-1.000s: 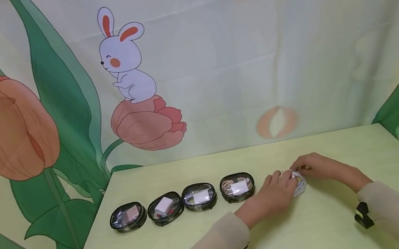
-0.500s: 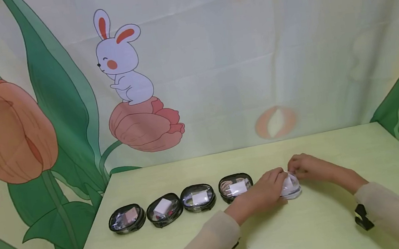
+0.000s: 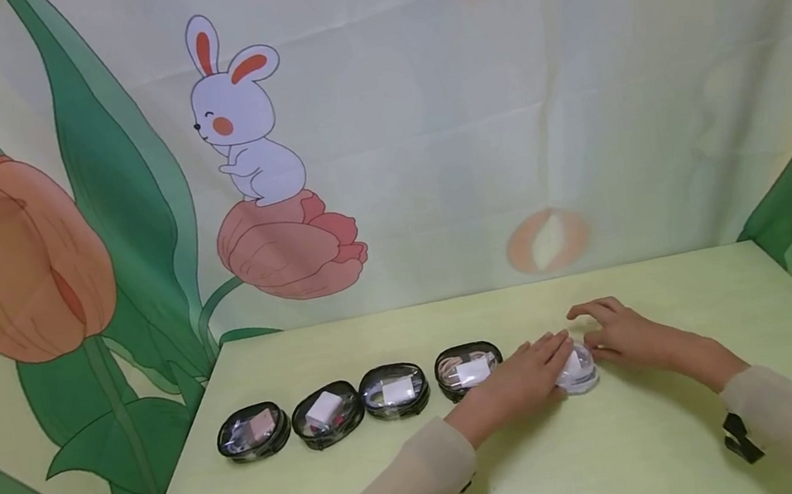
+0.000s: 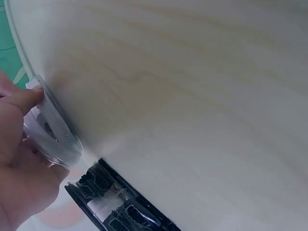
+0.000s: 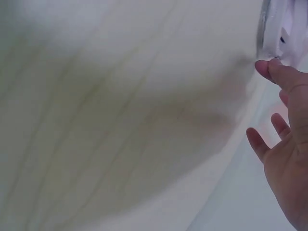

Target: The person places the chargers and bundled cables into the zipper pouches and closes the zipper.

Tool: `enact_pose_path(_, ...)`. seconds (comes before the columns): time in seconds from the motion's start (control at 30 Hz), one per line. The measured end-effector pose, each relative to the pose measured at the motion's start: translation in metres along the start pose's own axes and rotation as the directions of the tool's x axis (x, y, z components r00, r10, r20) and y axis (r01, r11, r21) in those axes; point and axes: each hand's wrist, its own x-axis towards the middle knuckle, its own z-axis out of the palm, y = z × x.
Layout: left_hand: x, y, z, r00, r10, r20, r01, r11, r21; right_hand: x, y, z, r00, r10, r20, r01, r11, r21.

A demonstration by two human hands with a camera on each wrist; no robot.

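Observation:
A small clear pouch with white edging (image 3: 576, 373) stands on the table between my hands, with something white inside. My left hand (image 3: 526, 380) grips it from the left. In the left wrist view the thumb (image 4: 31, 98) lies along one side of the pouch (image 4: 53, 125) and the fingers on the other. At the pouch's right end, my right hand (image 3: 629, 337) has thumb and a fingertip together. The right wrist view shows these tips (image 5: 264, 70) at the end of the pouch (image 5: 279, 33), the other fingers spread away. What they pinch is too small to make out.
Several clear pouches with black edging stand in a row to the left: one at the far left (image 3: 253, 433), others beside it (image 3: 328, 414) (image 3: 394, 391), and the nearest one (image 3: 468, 371), partly behind my left hand. A printed curtain (image 3: 428, 151) hangs behind the table.
The white-edged pouch has shifted slightly left and turned up onto its side under my left hand. My right hand's outer fingers have spread, and that arm has moved a little right.

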Motion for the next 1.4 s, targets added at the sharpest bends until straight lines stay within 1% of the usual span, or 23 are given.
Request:
enact_pose_path(0.07,0.0,0.001,0.0,1.0,-0.007,0.0,0.007,1.0,0.002,-0.003,-0.002,-0.003,0.998,-0.039,-0.046,0.038,0.999,-0.016)
enact_pose_path(0.17,-0.001,0.001,0.001,1.0,-0.021,0.002,0.02,0.999,0.027,-0.008,-0.008,-0.006,0.995,-0.053,-0.079,0.052,0.999,-0.01)
enact_pose_path(0.33,0.001,0.002,0.001,0.999,-0.034,0.011,0.033,0.998,0.045,-0.013,-0.018,-0.008,0.997,-0.001,-0.074,0.002,1.0,0.014)
enact_pose_path(0.43,0.004,0.004,0.002,0.999,-0.038,0.03,0.037,0.999,0.026,-0.016,-0.023,-0.01,0.998,0.004,-0.066,-0.003,1.0,0.017)
enact_pose_path(0.53,0.005,0.006,0.003,0.998,-0.05,0.049,0.05,0.999,0.008,-0.019,-0.029,-0.012,0.998,0.008,-0.062,-0.005,0.999,0.043)
enact_pose_path(0.67,0.006,0.011,0.003,0.995,-0.078,0.057,0.078,0.997,0.014,-0.021,-0.039,-0.014,0.997,0.048,-0.063,-0.042,0.995,0.089)
enact_pose_path(0.73,0.006,0.014,0.003,0.993,-0.1,0.06,0.098,0.995,0.03,-0.022,-0.045,-0.013,0.995,0.073,-0.068,-0.066,0.992,0.106)
enact_pose_path(0.83,0.006,0.02,0.003,0.987,-0.145,0.071,0.142,0.989,0.044,-0.022,-0.053,-0.012,0.989,0.131,-0.064,-0.124,0.987,0.1)
enact_pose_path(0.93,0.005,0.024,0.0,0.979,-0.182,0.092,0.177,0.982,0.061,-0.021,-0.062,-0.011,0.975,0.218,-0.053,-0.214,0.974,0.068)
enact_pose_path(1.03,0.003,0.026,-0.004,0.977,-0.183,0.111,0.179,0.983,0.041,-0.02,-0.069,-0.012,0.946,0.324,-0.036,-0.322,0.946,0.045)
enact_pose_path(1.13,-0.003,0.022,-0.007,0.983,-0.149,0.112,0.15,0.989,0.003,-0.016,-0.071,-0.012,0.909,0.416,-0.025,-0.415,0.909,0.038)
enact_pose_path(1.23,-0.01,0.013,-0.008,0.989,-0.112,0.099,0.115,0.993,-0.019,-0.008,-0.064,-0.01,0.881,0.471,-0.035,-0.471,0.882,0.009)
enact_pose_path(1.3,-0.013,0.006,-0.008,0.992,-0.087,0.087,0.088,0.996,-0.014,-0.003,-0.057,-0.009,0.871,0.488,-0.051,-0.489,0.872,-0.01)
enact_pose_path(1.4,-0.013,-0.001,-0.007,0.996,-0.043,0.078,0.043,0.999,0.011,0.001,-0.049,-0.006,0.866,0.497,-0.057,-0.499,0.866,-0.022)
